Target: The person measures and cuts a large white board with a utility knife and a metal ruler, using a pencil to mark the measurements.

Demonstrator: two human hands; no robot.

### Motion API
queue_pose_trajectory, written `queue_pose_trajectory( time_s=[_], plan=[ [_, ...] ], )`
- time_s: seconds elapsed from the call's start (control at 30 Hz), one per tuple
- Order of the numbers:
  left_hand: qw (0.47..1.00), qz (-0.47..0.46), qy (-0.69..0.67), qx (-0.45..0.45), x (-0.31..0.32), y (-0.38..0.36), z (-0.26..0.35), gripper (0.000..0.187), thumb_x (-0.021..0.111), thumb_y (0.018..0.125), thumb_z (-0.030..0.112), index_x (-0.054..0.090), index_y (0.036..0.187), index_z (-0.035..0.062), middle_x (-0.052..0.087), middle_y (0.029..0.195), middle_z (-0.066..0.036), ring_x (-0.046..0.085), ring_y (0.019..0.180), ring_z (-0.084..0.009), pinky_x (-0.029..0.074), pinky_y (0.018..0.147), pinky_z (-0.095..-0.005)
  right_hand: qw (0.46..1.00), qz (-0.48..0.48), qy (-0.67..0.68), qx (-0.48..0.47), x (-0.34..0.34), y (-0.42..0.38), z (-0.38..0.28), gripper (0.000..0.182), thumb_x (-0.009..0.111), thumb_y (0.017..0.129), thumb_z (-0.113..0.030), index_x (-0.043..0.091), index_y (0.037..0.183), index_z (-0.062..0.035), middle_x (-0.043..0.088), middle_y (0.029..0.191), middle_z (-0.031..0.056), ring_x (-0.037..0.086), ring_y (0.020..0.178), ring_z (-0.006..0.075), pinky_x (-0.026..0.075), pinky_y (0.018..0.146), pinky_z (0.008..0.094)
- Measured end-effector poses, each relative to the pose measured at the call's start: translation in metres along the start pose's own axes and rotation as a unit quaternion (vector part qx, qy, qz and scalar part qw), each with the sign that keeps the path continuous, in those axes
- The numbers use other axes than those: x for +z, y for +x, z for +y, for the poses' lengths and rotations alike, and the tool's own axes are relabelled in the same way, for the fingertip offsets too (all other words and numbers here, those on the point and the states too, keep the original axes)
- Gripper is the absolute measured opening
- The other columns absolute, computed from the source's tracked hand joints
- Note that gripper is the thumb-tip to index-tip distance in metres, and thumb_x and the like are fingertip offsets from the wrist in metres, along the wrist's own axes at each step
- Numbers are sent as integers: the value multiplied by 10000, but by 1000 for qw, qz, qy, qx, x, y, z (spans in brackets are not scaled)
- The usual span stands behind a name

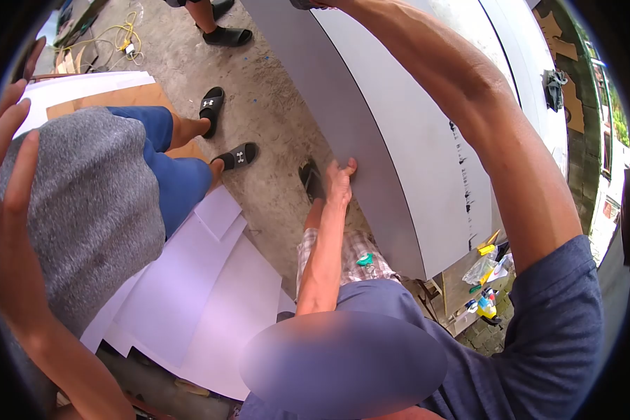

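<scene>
My left hand (340,183) is at the near-left edge of a large grey panel (372,140), its thumb over the edge and its fingers closed against the side. My right arm reaches across the pale upper sheet (406,126). My right hand (323,3) is at the top border of the view, mostly cut off, beside a dark object I cannot make out. A broken line of black marks (462,168) runs along the pale surface.
A person in a grey shirt (91,217) and blue shorts stands on the left, close to stacked white sheets (210,301). Another person's foot (227,35) shows at the top. A yellow cord (127,35) lies on the concrete. Bottles and tools (486,301) sit at lower right.
</scene>
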State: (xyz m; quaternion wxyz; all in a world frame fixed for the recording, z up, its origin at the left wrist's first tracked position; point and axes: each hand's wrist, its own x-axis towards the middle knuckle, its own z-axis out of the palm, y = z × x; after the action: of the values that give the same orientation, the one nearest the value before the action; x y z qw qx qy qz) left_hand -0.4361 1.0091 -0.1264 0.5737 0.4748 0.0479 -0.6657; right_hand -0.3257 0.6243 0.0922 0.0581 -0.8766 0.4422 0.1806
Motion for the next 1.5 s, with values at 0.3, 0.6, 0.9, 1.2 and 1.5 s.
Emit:
queue_pose_trajectory(
  time_s=[0.3, 0.6, 0.9, 1.2, 1.5],
  plan=[
    [1000, -1, -18, 1, -3, 12, -7, 253, 601, 877, -66, 574, 1128, -57, 605, 1127, -110, 577, 1004, -198, 481, 887, -327, 999, 36, 10, -3, 28, -79, -5, 267, 566, 842, -113, 731, 1032, -22, 712, 1035, 207, 703, 982, 333, 570, 779, 435],
    [998, 53, -19, 15, -2, 3, -4, 193, 575, 831, -112, 625, 1002, -39, 629, 1027, -78, 587, 948, -166, 475, 844, -289, 999, 29, -8, -28, 48, -97, -3, 262, 544, 838, -89, 729, 1005, -10, 709, 995, 226, 707, 951, 348, 571, 762, 444],
    [998, 58, -17, 19, -9, 6, -10, 166, 569, 846, -105, 626, 992, -49, 616, 1047, -99, 569, 958, -169, 452, 886, -280, 999, 21, -35, -26, 59, -120, -10, 259, 543, 843, -92, 733, 1003, -19, 703, 1005, 231, 702, 964, 349, 575, 780, 445],
    [997, 70, 0, 45, -15, 3, -14, 129, 638, 865, -33, 626, 986, -75, 633, 1017, -117, 581, 955, -183, 482, 843, -297, 1000, -2, -9, 3, 73, -172, -21, 269, 536, 869, -125, 729, 1035, -37, 705, 1019, 224, 694, 987, 360, 572, 793, 460],
    [999, 42, 6, 25, -2, -2, 8, 135, 643, 911, 37, 609, 1006, -53, 640, 1028, -131, 599, 922, -205, 509, 796, -349, 972, 133, 193, 15, 157, -240, 16, 364, 505, 930, -275, 623, 1233, -112, 701, 938, 200, 681, 912, 352, 540, 798, 439]
  ],
)
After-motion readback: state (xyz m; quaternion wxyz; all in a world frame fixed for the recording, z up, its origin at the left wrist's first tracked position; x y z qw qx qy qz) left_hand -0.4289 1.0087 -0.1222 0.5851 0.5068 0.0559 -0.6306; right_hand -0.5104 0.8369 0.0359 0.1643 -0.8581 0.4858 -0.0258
